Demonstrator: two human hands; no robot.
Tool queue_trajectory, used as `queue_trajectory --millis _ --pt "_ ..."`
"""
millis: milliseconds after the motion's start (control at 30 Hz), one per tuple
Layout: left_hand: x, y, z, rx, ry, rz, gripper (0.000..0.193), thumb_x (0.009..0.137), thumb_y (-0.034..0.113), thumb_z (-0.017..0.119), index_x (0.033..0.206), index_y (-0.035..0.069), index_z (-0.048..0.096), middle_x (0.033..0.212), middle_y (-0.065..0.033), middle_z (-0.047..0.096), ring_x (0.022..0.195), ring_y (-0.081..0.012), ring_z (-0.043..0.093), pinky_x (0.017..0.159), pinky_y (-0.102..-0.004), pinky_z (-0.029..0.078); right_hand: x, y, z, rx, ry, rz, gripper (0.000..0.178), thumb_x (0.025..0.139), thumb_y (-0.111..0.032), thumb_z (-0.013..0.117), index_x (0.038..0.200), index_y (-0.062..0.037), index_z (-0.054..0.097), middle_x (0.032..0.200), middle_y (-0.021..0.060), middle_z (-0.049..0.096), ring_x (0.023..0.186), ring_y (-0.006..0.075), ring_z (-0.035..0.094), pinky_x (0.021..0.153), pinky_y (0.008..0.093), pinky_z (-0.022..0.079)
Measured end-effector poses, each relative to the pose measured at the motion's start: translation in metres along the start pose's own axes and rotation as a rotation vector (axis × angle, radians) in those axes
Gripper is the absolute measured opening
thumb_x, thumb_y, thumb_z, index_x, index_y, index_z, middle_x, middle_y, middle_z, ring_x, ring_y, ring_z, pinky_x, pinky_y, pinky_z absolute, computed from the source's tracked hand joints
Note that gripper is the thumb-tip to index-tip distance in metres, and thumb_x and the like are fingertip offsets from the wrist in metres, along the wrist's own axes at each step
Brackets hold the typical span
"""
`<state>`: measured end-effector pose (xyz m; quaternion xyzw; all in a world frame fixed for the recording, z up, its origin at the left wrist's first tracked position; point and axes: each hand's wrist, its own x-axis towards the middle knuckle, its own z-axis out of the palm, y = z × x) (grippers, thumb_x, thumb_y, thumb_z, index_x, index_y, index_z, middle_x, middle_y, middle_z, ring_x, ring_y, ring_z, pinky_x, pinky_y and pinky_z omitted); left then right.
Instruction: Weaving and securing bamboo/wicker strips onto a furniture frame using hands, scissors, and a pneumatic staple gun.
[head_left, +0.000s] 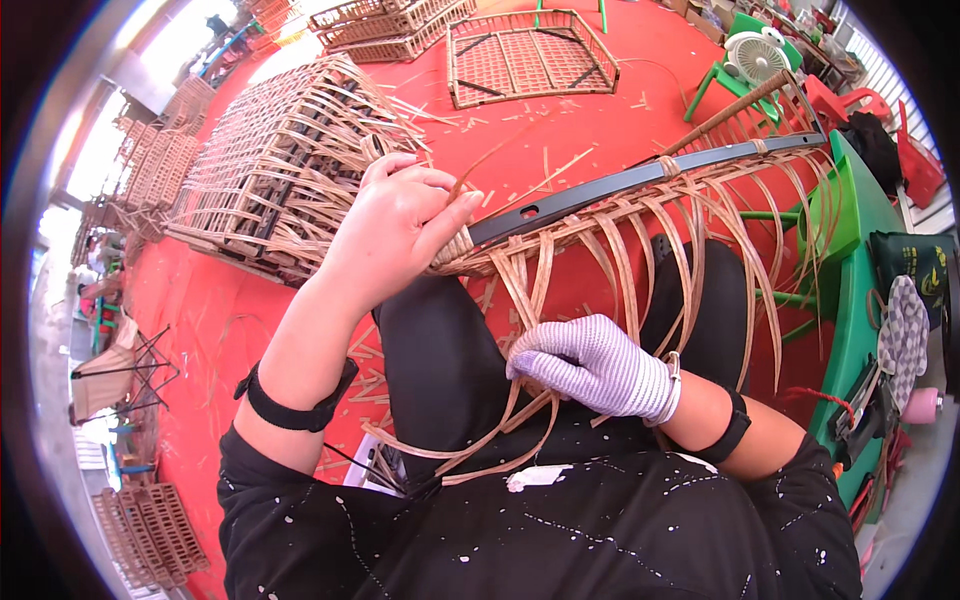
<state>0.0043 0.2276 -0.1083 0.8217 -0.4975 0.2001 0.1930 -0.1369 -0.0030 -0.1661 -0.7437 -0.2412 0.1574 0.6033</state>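
Across my lap lies a woven rattan frame with a dark metal bar (600, 197) along its edge, and loose rattan strips (685, 235) hang from it in a fringe. My left hand (400, 225), bare, is closed at the frame's left end, and a thin brown rattan strip (490, 152) sticks out between thumb and forefinger. What lies under the palm is hidden. My right hand (590, 368), in a pale lilac knit glove, grips several of the hanging strips below the bar. Their tails (470, 452) curl loosely across my lap.
To the left stands a stack of woven rattan trays (270, 150) with strip ends poking out. A shallow rattan tray (530, 60) lies ahead on the red floor (400, 90), among scattered offcuts. Close on the right are a green chair (850, 220) and, farther off, a white fan (755, 58).
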Motion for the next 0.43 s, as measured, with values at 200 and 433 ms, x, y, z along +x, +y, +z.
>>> queue_trajectory --millis 200,433 --pt "-0.002 0.002 -0.011 0.008 -0.158 -0.047 0.025 0.103 0.02 0.057 0.09 0.005 0.071 0.068 -0.0096 0.056 0.071 -0.0297 0.059 0.096 -0.0436 0.045 0.003 0.003 0.002 -0.021 0.015 -0.105 0.024 0.104 -0.023 0.06 0.103 -0.0031 0.072 0.089 0.0132 0.074 0.081 0.0281 0.074 0.077 0.0355 0.057" --pt "-0.013 -0.013 -0.005 0.013 -0.219 -0.153 0.023 0.096 0.022 0.072 0.115 0.011 0.077 0.104 -0.0145 0.075 0.1 -0.0211 0.071 0.106 -0.043 0.043 -0.026 -0.029 -0.014 -0.297 0.091 -0.122 0.035 0.098 -0.032 0.068 0.128 -0.015 0.065 0.092 0.0222 0.073 0.085 0.0365 0.073 0.078 0.0424 0.058"
